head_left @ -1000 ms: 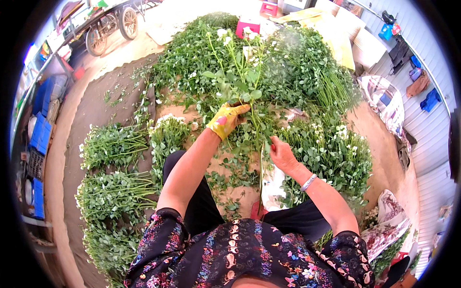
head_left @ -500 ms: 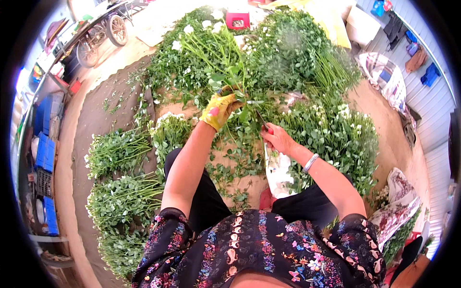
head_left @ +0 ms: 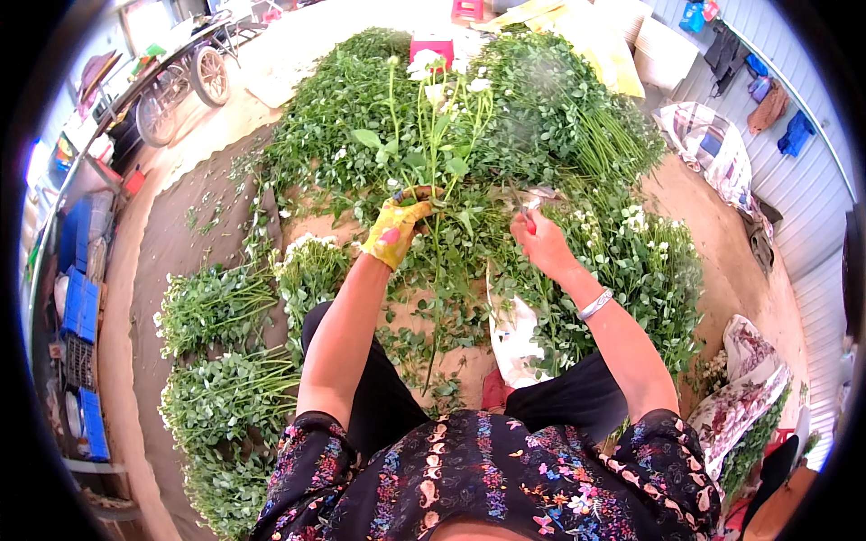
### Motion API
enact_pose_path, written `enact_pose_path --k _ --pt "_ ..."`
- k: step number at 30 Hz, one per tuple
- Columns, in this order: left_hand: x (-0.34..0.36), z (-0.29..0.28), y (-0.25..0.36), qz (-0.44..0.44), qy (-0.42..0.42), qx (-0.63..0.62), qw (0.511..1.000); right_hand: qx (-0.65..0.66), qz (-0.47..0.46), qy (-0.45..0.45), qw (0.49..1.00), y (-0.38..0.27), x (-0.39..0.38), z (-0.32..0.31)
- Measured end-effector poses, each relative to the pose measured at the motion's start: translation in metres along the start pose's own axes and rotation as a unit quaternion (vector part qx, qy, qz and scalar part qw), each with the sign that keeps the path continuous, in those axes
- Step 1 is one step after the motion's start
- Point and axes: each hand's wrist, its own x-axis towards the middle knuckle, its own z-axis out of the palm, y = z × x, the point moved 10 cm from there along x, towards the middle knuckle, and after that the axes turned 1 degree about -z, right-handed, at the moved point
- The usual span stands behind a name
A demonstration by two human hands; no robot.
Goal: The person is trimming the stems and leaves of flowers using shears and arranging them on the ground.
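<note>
My left hand (head_left: 397, 231), in a yellow work glove, is closed around a white rose stem (head_left: 437, 270). The stem stands nearly upright, its lower end hanging toward my knees. Its branching top carries white blooms (head_left: 426, 65) and a few leaves beyond the glove. My bare right hand (head_left: 546, 248), apart from the stem and to its right, is closed on a knife with a red handle (head_left: 529, 225). The blade is small and hard to make out against the greenery. Loose cut leaves (head_left: 433, 316) lie on the ground below my hands.
Large heaps of cut roses (head_left: 334, 117) spread ahead, with another pile (head_left: 640, 270) at my right. Sorted bunches (head_left: 225, 379) lie on a dark cloth (head_left: 171, 243) at left. A pink-red box (head_left: 433, 50) stands beyond. Blue crates (head_left: 81, 302) line the left side.
My right hand with the knife has drawn away from the stem to the right. The rose stem has swung from leaning far left to nearly upright in my left hand.
</note>
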Motion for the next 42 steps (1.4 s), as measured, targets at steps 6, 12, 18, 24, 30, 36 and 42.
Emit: enact_pose_path --k 6,12,18,24,30,36,42 --pt "-0.005 0.015 -0.006 -0.080 0.018 -0.046 0.996 -0.069 -0.042 0.040 0.996 -0.046 0.022 -0.038" --pt "-0.003 0.018 -0.013 -0.074 0.055 -0.038 0.995 -0.117 -0.091 0.041 0.988 -0.064 0.035 -0.034" --pt "-0.002 0.024 -0.016 -0.058 0.023 -0.033 0.998 -0.139 -0.104 0.047 0.984 -0.061 0.042 -0.024" --pt "-0.003 0.024 -0.018 -0.066 0.024 -0.051 0.996 -0.151 -0.094 0.042 0.983 -0.057 0.043 -0.019" --pt "-0.004 0.024 -0.017 -0.065 0.008 -0.033 0.997 -0.157 -0.090 0.039 0.983 -0.055 0.044 -0.016" --pt "-0.006 0.025 -0.017 -0.074 0.006 -0.018 0.997 -0.138 -0.092 0.058 0.984 -0.052 0.044 -0.018" --pt "-0.006 0.028 -0.020 -0.064 -0.022 -0.042 0.997 0.071 0.027 0.003 0.997 -0.036 0.045 -0.018"
